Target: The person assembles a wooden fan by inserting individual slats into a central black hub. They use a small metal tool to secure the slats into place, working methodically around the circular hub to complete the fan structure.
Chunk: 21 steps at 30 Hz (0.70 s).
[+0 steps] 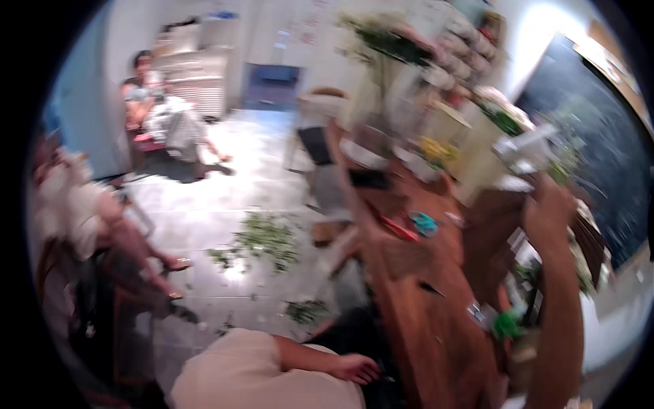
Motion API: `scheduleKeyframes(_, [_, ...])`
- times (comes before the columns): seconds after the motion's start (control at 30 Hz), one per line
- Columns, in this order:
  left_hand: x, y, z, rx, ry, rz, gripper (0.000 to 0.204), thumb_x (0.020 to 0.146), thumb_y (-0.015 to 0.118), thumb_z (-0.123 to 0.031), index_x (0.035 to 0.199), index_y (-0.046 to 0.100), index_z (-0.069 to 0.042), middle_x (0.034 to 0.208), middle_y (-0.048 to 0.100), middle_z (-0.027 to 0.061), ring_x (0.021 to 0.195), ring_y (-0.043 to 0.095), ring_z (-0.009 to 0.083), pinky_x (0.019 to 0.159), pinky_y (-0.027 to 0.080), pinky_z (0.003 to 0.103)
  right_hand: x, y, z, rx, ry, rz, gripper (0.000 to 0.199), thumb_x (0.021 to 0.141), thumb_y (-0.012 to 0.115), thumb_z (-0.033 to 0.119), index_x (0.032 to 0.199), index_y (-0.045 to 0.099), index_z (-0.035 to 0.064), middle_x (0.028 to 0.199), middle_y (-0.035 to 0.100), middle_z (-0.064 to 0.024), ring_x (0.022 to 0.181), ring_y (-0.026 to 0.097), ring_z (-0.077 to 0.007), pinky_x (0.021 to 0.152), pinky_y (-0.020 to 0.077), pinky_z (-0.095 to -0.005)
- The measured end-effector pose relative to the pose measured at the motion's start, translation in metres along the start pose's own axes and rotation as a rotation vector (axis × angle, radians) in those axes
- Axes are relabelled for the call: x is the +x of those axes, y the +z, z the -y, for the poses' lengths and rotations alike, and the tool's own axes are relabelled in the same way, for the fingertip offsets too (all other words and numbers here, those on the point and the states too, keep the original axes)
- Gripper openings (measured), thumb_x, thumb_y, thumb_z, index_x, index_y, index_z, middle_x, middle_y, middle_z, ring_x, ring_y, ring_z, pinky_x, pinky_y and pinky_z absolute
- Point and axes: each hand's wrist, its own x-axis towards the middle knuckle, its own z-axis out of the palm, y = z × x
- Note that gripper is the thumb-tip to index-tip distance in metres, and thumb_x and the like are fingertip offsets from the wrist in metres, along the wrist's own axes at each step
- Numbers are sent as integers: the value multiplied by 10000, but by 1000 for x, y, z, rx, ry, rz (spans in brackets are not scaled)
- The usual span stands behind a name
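Beside the wooden table (436, 320) edge, floor (225, 204) lies open.

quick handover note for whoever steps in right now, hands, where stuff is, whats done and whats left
Right hand: raised over the far side of the wooden table, forearm coming up from the lower edge; the picture is too blurred to tell whether it holds anything.
Left hand: resting low by the near table edge, fingers loose, holding nothing.
Things: a teal tool and a red tool lie mid-table; a small green item lies close to the right forearm; vases of greenery stand at the far end.
Done: green cuttings already lie on the floor.
Left: cannot be judged; the picture is motion-blurred.
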Motion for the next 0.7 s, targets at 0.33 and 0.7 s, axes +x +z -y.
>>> scheduleKeyframes(0.33, [-8,1,-4,-54,27,-40,361,1029,525,-274,1274,635,-32,1134,696,114,979,657,241,937,536,400,6,-21,-1,2,124,181,116,855,645,85,958,697,70,935,727,-154,1052,649,-347,964,339,-496])
scheduleKeyframes(0.7, [-60,25,-15,510,352,13,278,1011,618,-150,1249,666,-13,1115,732,108,974,686,174,911,544,310,-68,-84,0,354,163,138,210,861,726,40,816,524,1,714,557,-75,689,549,-189,654,466,-347])
